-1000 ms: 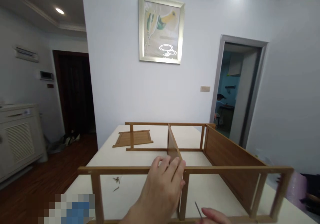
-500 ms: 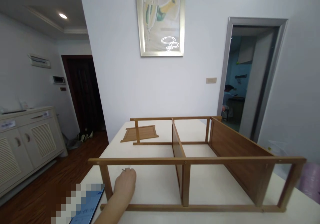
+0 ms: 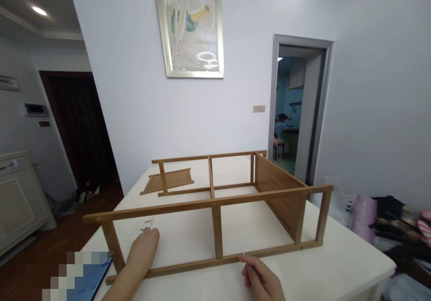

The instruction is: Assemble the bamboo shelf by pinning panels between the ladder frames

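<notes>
My left hand (image 3: 144, 246) reaches through the near side of a wooden shelf frame (image 3: 217, 231) lying on its side on the white table. Its fingers are closed at a small dark screw (image 3: 143, 229), beside a little clear bag (image 3: 148, 222) with another small piece on it. In front of the frame's lower rail, my right hand (image 3: 259, 277) pinches a thin metal rod (image 3: 242, 250) whose tip points up; the rest is hidden in the fingers. One wooden panel (image 3: 283, 193) stands fitted at the frame's right end. A loose panel (image 3: 168, 181) lies flat at the back left.
A phone or tablet (image 3: 88, 281), partly blurred out, sits at the table's (image 3: 350, 265) front left. Right of the table are a pink roll (image 3: 363, 220) and piled items. A person (image 3: 282, 128) is visible through the doorway beyond.
My view has turned to the right, so the scene sits further left. My right hand has come into view with the thin metal rod. My left hand stays inside the frame.
</notes>
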A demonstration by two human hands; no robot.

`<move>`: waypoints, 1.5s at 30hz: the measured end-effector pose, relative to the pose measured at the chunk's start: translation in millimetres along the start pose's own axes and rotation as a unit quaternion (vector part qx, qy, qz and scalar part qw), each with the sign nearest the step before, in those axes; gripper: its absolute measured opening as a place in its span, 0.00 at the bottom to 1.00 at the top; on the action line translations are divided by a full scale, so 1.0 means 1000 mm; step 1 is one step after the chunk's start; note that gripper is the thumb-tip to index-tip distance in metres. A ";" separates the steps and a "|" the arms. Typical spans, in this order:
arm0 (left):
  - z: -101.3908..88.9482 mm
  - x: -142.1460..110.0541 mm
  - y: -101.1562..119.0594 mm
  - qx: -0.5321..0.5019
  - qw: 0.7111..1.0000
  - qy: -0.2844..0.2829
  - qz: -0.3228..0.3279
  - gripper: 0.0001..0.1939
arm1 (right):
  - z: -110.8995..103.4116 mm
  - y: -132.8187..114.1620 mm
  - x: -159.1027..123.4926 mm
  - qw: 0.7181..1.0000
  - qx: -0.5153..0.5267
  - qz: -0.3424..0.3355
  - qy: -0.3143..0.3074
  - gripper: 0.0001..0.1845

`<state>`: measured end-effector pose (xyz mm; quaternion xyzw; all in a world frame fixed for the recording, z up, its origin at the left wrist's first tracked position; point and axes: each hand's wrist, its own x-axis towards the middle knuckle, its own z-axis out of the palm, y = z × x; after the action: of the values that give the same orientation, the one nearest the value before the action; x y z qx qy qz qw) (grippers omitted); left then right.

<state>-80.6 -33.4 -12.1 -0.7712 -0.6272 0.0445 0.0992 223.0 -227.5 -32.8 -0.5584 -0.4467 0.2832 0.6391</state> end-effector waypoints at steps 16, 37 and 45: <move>0.003 0.002 -0.008 -0.085 0.996 0.008 0.027 0.20 | -0.007 0.006 0.005 0.998 0.026 0.044 -0.044 0.16; -0.029 -0.037 0.099 -0.575 0.818 0.002 0.034 0.19 | -0.002 0.005 0.010 0.995 0.091 0.024 -0.027 0.23; -0.025 -0.066 0.146 -0.756 0.649 -0.067 0.063 0.26 | 0.007 -0.001 0.007 0.995 0.059 0.049 -0.062 0.06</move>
<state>50.5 -128.7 -21.7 -0.6115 -0.3989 -0.3872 -0.5631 220.3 -218.4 -29.8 -0.5225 -0.4402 0.3745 0.6268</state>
